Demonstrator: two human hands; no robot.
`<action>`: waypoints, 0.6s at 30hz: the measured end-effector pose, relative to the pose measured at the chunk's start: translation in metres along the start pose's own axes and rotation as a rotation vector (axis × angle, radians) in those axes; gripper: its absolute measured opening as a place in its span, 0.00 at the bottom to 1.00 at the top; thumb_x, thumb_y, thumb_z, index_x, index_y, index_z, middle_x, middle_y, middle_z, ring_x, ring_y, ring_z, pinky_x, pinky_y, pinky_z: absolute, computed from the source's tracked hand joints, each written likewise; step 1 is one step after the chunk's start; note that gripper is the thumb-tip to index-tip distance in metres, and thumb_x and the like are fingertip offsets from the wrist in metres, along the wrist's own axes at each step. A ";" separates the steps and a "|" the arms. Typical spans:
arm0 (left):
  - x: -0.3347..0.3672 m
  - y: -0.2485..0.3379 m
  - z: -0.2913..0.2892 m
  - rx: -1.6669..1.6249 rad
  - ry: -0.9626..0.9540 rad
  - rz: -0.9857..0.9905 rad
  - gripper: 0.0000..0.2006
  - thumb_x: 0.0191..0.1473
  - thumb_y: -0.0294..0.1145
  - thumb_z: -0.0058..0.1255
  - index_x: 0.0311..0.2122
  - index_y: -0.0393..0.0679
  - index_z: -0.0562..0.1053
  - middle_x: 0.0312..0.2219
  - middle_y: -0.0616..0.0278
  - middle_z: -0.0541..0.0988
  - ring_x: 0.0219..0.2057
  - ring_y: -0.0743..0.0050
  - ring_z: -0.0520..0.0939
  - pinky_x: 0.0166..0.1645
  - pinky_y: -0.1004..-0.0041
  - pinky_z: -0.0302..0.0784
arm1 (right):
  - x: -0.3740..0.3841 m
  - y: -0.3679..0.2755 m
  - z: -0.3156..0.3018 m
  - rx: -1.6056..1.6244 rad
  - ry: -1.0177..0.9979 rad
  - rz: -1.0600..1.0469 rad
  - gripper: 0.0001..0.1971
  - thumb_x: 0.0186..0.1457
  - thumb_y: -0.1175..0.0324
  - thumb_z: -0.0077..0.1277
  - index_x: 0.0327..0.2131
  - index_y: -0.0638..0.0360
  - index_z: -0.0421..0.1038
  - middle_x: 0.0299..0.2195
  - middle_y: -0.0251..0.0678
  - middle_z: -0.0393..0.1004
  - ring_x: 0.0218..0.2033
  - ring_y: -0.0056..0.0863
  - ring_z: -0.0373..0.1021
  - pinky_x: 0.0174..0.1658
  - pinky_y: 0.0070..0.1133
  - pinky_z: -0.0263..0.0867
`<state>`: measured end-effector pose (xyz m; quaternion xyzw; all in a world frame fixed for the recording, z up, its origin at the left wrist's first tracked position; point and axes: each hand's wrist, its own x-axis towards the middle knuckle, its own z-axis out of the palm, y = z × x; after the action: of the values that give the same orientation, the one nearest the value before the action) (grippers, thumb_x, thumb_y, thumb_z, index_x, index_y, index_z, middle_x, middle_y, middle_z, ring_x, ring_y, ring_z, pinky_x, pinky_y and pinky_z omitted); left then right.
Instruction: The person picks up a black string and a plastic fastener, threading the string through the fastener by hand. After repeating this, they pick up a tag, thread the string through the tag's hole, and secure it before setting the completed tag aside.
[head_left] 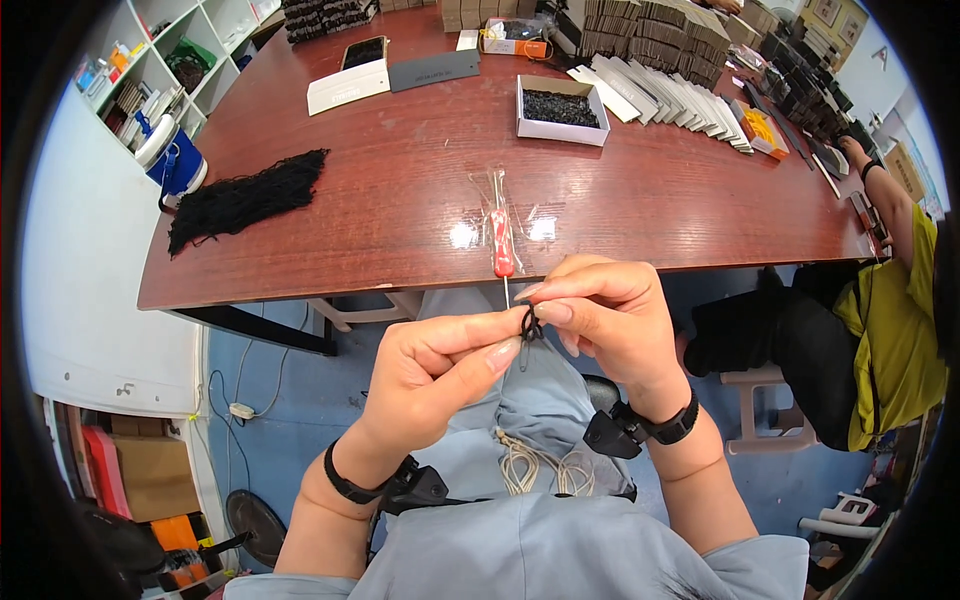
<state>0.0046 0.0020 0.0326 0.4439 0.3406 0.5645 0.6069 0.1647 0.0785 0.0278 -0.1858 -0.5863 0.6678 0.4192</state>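
A small looped black cord (pixel 532 324) is pinched between my two hands, just off the front edge of the table. My left hand (pixel 425 375) grips it from the left between thumb and forefinger. From the other side, my right hand (pixel 615 318) holds it with thumb and fingertips. Beneath the fingers hangs a thin, pale outline too small to name. Right beyond the cord, a red-handled tool (pixel 502 245) lies under clear tape on the table, its thin metal shaft pointing over the edge toward my hands. Where that shaft ends is hidden by my fingers.
The reddish-brown table (pixel 400 180) bears a bundle of black cords (pixel 250 195), a white box of black pieces (pixel 560 108), a row of pale cards (pixel 665 100) and a phone (pixel 365 52). A person in a yellow-green top (pixel 890 320) sits at right.
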 end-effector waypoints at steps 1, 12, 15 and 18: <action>0.000 0.001 -0.002 -0.022 -0.051 -0.048 0.13 0.47 0.19 0.42 0.41 0.33 0.67 0.20 0.73 0.69 0.18 0.96 0.60 0.20 0.91 0.52 | 0.000 -0.001 -0.001 0.002 -0.012 0.015 0.07 0.42 0.75 0.51 0.29 0.62 0.72 0.23 0.31 0.70 0.16 0.11 0.61 0.17 0.08 0.56; 0.005 -0.006 0.002 0.505 0.134 0.220 0.12 0.46 0.19 0.44 0.39 0.39 0.70 0.18 0.74 0.71 0.15 0.97 0.58 0.18 0.90 0.50 | -0.003 -0.007 -0.001 0.208 -0.026 0.252 0.12 0.48 0.71 0.45 0.37 0.66 0.66 0.25 0.35 0.71 0.17 0.17 0.67 0.17 0.10 0.61; 0.006 -0.006 0.002 0.467 0.182 0.207 0.11 0.45 0.19 0.44 0.37 0.39 0.71 0.20 0.73 0.73 0.15 0.97 0.59 0.17 0.90 0.50 | -0.004 -0.008 -0.002 0.240 -0.054 0.253 0.14 0.49 0.70 0.44 0.40 0.66 0.63 0.30 0.37 0.69 0.21 0.19 0.68 0.19 0.11 0.63; 0.007 -0.007 0.007 0.544 0.231 0.245 0.11 0.45 0.19 0.44 0.37 0.39 0.72 0.21 0.72 0.75 0.15 0.97 0.59 0.16 0.90 0.50 | -0.005 0.002 -0.004 0.247 -0.099 0.201 0.16 0.48 0.71 0.45 0.42 0.65 0.61 0.34 0.38 0.68 0.27 0.20 0.67 0.23 0.13 0.64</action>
<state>0.0145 0.0081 0.0296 0.5606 0.4898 0.5682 0.3508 0.1699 0.0767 0.0238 -0.1574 -0.4980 0.7818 0.3405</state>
